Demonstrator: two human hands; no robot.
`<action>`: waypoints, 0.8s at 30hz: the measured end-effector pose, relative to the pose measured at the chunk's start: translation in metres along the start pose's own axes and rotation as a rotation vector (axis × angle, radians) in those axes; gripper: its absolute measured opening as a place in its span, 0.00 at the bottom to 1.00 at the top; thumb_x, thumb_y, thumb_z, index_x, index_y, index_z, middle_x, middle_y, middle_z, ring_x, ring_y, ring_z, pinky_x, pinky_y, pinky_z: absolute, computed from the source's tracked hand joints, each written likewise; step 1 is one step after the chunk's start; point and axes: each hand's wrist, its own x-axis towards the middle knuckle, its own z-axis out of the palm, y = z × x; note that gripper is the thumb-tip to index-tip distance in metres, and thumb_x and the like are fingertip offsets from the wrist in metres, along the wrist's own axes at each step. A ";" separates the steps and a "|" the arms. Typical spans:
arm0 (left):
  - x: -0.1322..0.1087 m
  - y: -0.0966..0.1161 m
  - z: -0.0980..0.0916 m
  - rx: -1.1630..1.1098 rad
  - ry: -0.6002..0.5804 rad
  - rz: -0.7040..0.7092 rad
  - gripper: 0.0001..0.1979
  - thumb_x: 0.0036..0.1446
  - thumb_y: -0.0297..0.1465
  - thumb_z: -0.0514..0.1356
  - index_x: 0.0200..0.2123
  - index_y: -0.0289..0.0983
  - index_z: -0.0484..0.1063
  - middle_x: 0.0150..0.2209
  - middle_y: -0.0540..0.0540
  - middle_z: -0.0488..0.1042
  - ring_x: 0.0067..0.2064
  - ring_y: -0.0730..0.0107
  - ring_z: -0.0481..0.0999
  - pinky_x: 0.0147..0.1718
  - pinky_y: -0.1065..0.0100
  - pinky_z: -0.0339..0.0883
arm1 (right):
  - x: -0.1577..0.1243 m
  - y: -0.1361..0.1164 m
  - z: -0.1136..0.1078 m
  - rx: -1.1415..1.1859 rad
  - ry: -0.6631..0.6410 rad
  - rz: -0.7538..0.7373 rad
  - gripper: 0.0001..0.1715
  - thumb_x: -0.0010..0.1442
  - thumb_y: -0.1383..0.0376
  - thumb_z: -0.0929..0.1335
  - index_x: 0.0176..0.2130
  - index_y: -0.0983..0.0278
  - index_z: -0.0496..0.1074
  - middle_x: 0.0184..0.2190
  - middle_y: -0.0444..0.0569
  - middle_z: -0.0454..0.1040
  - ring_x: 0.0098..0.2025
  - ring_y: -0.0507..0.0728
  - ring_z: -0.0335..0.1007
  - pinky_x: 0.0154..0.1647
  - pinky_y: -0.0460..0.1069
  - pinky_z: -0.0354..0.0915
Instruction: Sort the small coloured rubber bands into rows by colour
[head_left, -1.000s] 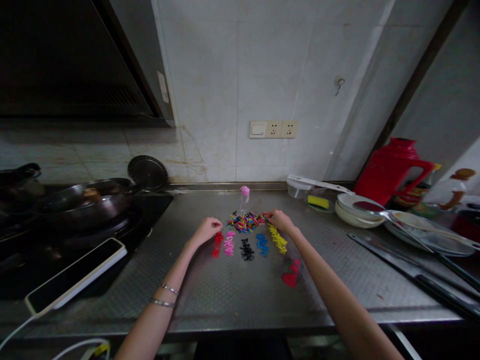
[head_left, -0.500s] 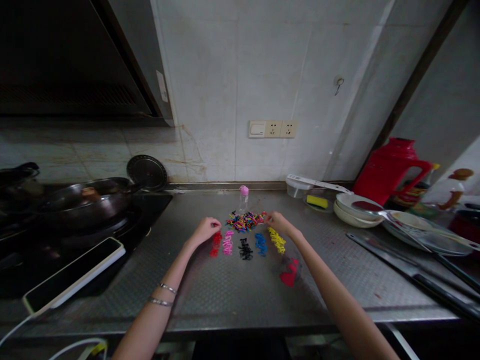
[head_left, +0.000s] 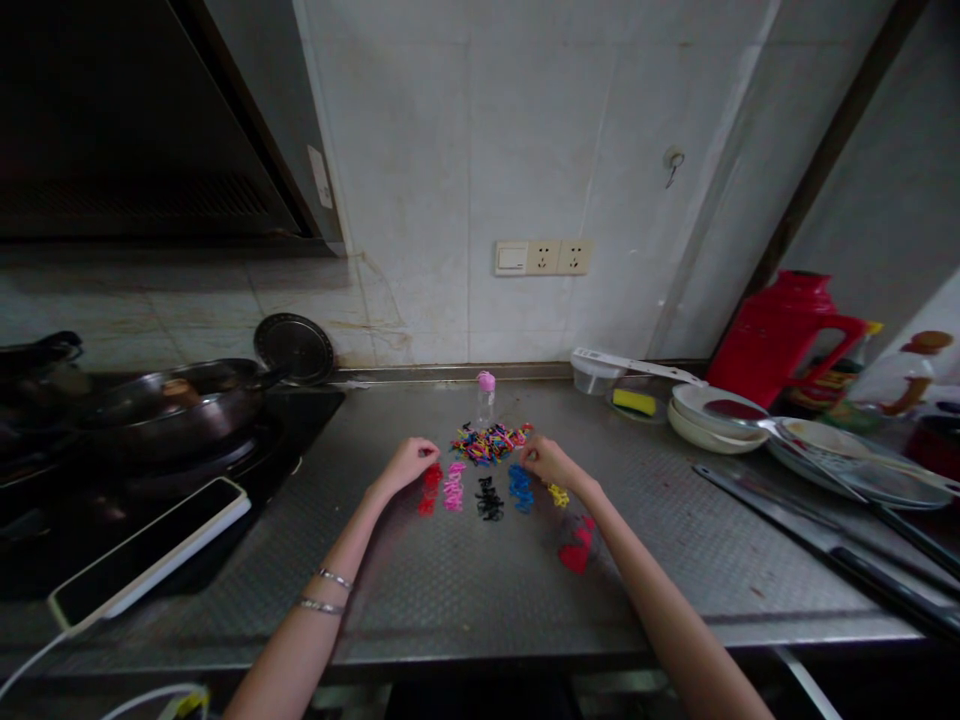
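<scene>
A mixed heap of small coloured rubber bands (head_left: 489,443) lies on the metal counter. In front of it run separate piles: red bands (head_left: 429,490), pink bands (head_left: 453,487), black bands (head_left: 490,499), blue bands (head_left: 520,488) and yellow bands (head_left: 558,495). My left hand (head_left: 412,463) is closed in a pinch at the top of the red pile; whatever its fingertips hold is too small to see. Fingers pinched, my right hand (head_left: 551,463) hovers by the blue pile and hides part of the yellow one. Its contents cannot be made out.
Behind the heap stands a small clear bottle with a pink cap (head_left: 487,392). A red-and-clear packet (head_left: 577,548) lies near my right forearm. A phone (head_left: 150,555) and wok (head_left: 180,405) are left; bowls (head_left: 712,425), a knife (head_left: 780,515) and red thermos (head_left: 780,340) are right.
My right hand has moved slightly toward me and left, from the heap's right edge to beside the blue pile, covering more yellow bands. My left hand stays by the red pile.
</scene>
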 end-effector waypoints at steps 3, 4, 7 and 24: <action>0.000 -0.003 0.002 -0.020 -0.005 0.004 0.12 0.49 0.31 0.53 0.30 0.33 0.75 0.32 0.44 0.76 0.34 0.68 0.73 0.37 0.71 0.63 | -0.004 -0.001 -0.004 0.030 0.035 -0.006 0.08 0.46 0.70 0.64 0.25 0.66 0.74 0.27 0.46 0.74 0.30 0.51 0.66 0.32 0.43 0.59; 0.000 -0.004 0.003 -0.027 -0.004 0.004 0.12 0.48 0.31 0.53 0.30 0.33 0.75 0.32 0.44 0.76 0.35 0.68 0.73 0.37 0.71 0.64 | -0.006 -0.001 -0.005 0.043 0.046 -0.001 0.08 0.46 0.69 0.64 0.26 0.65 0.74 0.27 0.46 0.74 0.30 0.51 0.66 0.32 0.43 0.59; 0.002 -0.005 0.004 -0.051 0.005 -0.007 0.12 0.48 0.30 0.53 0.30 0.33 0.75 0.32 0.44 0.76 0.35 0.68 0.73 0.37 0.71 0.64 | -0.010 0.001 -0.009 0.077 0.075 0.010 0.09 0.46 0.69 0.63 0.27 0.66 0.73 0.29 0.47 0.74 0.30 0.51 0.66 0.33 0.43 0.60; 0.082 -0.017 0.026 0.235 -0.113 0.048 0.14 0.46 0.28 0.54 0.36 0.35 0.75 0.31 0.46 0.75 0.30 0.70 0.71 0.32 0.73 0.61 | -0.015 0.015 -0.011 0.064 0.222 -0.014 0.12 0.48 0.69 0.61 0.30 0.65 0.72 0.31 0.48 0.73 0.33 0.52 0.66 0.36 0.45 0.59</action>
